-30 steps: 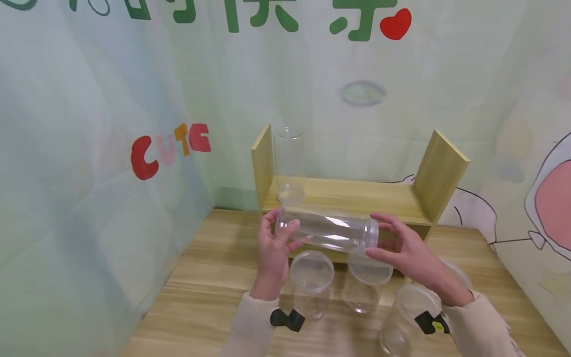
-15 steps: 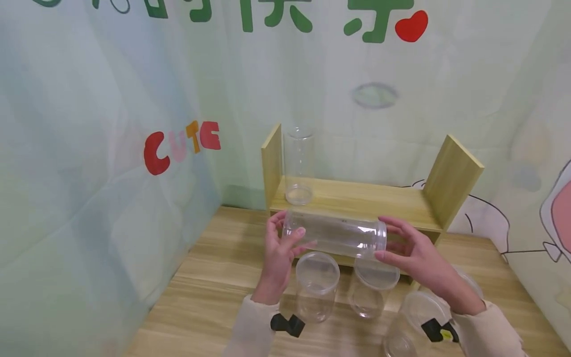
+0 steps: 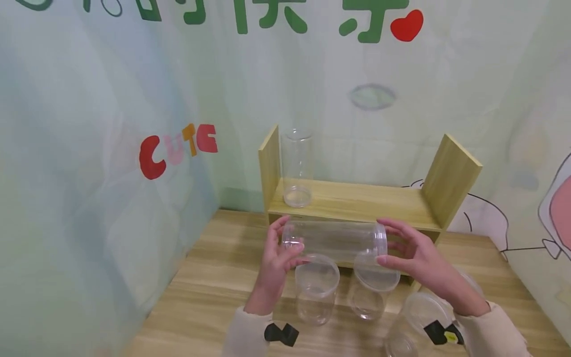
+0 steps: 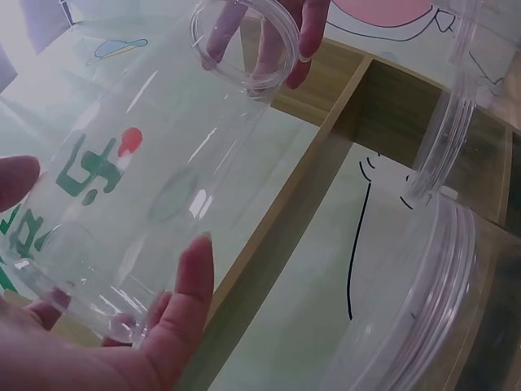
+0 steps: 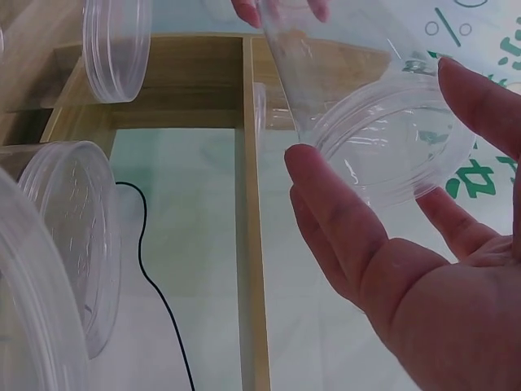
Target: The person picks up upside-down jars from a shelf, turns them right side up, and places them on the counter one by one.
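A tall clear plastic jar (image 3: 334, 238) lies sideways in the air in front of the wooden shelf (image 3: 357, 201), held between both hands. My left hand (image 3: 277, 265) grips its base end, thumb toward me and fingers behind. The threaded rim end sits in the curled fingers and thumb of my right hand (image 3: 412, 258). In the right wrist view the rim (image 5: 391, 147) shows no lid on it. The left wrist view looks through the jar's clear wall (image 4: 163, 179). Another tall clear jar (image 3: 297, 168) stands upright on the shelf's left end.
Several shorter clear jars with whitish lids stand on the wooden table (image 3: 209, 297) below my hands, among them a left one (image 3: 316, 292), a middle one (image 3: 372, 287) and a right one (image 3: 417, 322). The shelf's side panels (image 3: 452, 178) rise at both ends. A printed curtain (image 3: 178, 74) hangs behind.
Both hands keep hold of the tall jar, which has turned nearly level and come slightly lower against the shelf. The head view has shifted a little.
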`<state>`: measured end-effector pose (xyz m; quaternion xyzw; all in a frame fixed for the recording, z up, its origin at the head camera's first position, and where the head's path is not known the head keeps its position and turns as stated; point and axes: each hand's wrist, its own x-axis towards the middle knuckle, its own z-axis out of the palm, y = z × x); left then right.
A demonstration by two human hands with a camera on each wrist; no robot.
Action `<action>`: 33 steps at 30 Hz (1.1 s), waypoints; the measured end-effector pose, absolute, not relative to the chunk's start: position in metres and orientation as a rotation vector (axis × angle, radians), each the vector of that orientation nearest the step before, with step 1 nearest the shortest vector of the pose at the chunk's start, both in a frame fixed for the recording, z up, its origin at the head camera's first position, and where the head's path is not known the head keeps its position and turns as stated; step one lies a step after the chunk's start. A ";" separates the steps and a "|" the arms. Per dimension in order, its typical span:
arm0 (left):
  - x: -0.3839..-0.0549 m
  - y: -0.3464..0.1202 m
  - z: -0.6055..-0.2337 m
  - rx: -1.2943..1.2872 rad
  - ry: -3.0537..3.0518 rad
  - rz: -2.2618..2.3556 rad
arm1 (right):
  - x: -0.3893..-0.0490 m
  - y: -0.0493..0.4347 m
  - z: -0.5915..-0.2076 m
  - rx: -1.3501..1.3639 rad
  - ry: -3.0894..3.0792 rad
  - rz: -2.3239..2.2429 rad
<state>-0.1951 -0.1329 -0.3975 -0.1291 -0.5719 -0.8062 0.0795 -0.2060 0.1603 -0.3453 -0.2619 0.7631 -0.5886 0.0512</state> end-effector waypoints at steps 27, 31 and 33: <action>-0.208 -0.150 -0.390 -0.385 -1.694 -2.227 | -0.205 0.186 -0.335 -0.939 2.296 -1.668; -0.224 -0.156 -0.376 -0.395 -1.697 -2.080 | -0.206 0.190 -0.336 -0.944 2.296 -1.658; -0.231 -0.160 -0.371 -0.377 -1.709 -2.015 | -0.206 0.193 -0.336 -0.942 2.271 -1.660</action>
